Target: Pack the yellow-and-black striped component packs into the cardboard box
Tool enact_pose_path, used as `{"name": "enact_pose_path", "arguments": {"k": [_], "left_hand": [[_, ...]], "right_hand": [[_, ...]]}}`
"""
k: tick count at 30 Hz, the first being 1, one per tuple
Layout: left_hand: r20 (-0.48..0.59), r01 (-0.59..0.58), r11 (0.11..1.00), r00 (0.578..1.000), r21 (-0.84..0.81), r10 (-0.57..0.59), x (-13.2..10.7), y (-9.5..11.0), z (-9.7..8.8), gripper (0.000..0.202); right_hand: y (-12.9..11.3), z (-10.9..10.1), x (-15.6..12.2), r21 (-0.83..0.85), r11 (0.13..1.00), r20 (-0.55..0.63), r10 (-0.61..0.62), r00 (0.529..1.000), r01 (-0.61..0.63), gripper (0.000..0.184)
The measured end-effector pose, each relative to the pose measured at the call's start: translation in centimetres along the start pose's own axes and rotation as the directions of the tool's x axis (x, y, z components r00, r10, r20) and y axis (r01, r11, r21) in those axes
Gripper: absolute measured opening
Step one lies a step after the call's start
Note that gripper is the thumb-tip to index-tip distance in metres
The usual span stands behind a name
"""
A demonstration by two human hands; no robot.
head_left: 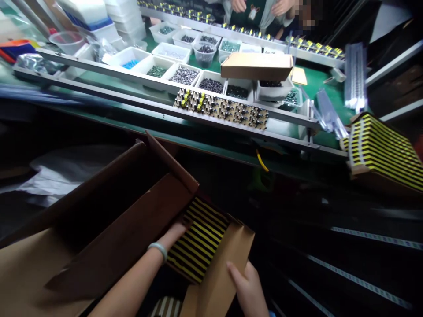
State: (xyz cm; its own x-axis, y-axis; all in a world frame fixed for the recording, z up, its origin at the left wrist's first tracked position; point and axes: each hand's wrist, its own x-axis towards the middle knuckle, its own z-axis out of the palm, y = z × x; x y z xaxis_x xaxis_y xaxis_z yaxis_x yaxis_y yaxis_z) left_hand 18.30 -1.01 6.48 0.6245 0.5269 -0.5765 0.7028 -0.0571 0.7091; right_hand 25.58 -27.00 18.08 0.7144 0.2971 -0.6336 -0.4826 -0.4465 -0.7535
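A small cardboard box (pixel 228 259) is tilted in front of me, filled with rows of yellow-and-black striped parts (pixel 201 237). My right hand (pixel 247 284) grips its right side, thumb on the near face and the other fingers hidden behind. With a pale bangle on the wrist, my left hand (pixel 178 231) reaches in at the left edge of the striped rows. Its fingers are in shadow and partly hidden, so their grip is unclear. Just left of that hand stands a large open cardboard carton (pixel 122 233), dark inside.
Across the bench run metal rails (pixel 132 81) carrying a populated circuit board panel (pixel 221 108). Behind them are bins of small parts (pixel 183 75) and a flat cardboard box (pixel 256 66). Another box of striped parts (pixel 385 147) sits right. Opposite, another person's hands (pixel 280 6) show.
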Motion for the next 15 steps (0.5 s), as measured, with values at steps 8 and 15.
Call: {"name": "enact_pose_path", "arguments": {"k": [8,15], "left_hand": [[-0.359,0.007,0.927,0.923,0.375,0.139,-8.9,-1.1,-9.6,0.066],[-0.39,0.234,0.888,0.918,0.395,-0.069,-13.2,-1.6,-20.6,0.025]], "right_hand": [[2.0,-4.0,-0.5,0.209,0.97,-0.015,0.131,0.991,-0.125,0.065],[2.1,-3.6,-0.1,0.189,0.981,-0.122,0.059,0.991,-0.035,0.062]]}}
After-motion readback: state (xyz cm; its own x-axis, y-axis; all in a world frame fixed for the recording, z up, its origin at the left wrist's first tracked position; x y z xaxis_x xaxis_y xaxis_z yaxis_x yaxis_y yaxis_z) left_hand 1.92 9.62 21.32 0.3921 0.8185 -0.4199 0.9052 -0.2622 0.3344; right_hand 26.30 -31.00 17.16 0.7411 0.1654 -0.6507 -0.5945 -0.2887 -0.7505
